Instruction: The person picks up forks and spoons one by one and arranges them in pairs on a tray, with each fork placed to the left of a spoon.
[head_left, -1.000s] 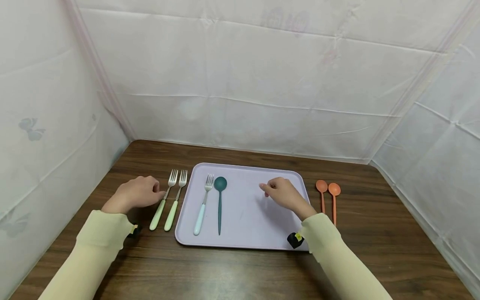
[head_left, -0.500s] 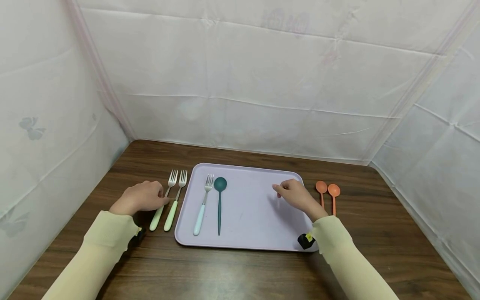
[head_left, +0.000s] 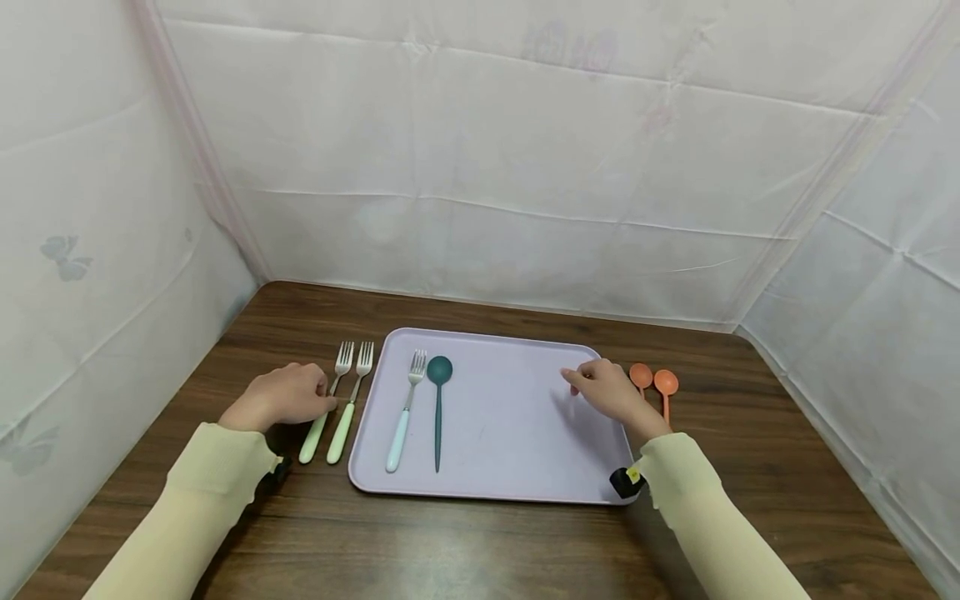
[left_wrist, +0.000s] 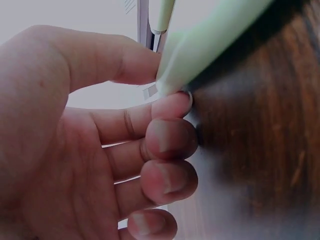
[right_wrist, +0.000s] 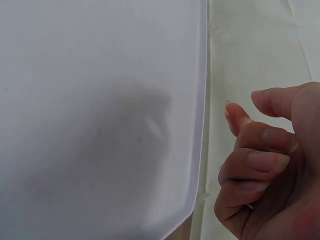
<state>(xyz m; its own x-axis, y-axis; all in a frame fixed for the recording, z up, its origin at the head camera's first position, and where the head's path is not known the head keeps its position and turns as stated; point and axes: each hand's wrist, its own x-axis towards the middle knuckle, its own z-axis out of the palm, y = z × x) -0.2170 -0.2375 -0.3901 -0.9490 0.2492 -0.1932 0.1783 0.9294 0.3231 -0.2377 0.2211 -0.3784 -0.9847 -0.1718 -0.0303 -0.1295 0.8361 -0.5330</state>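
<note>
My left hand [head_left: 288, 396] pinches the pale green handle [left_wrist: 200, 50] of the outer fork [head_left: 312, 440] between thumb and index finger; the fork lies left of the tray. Beside it on the table is a second green-handled fork [head_left: 341, 432]. Over the right part of the lilac tray [head_left: 510, 442] hovers my right hand [head_left: 606, 390], its fingers loosely curled around nothing, thumb and index finger apart in the right wrist view. On the tray's left side lie a light blue-handled fork [head_left: 399, 437] and a dark green spoon [head_left: 439, 370].
Two orange spoons lie right of the tray, an inner spoon [head_left: 641, 375] and an outer spoon [head_left: 666, 382]; my right forearm hides their handles. White cloth walls [head_left: 510, 250] stand behind and beside the brown wooden table [head_left: 450, 550].
My left hand has moved slightly right and taken hold of the outer green-handled fork. My right hand has shifted right across the tray, closer to the orange spoons.
</note>
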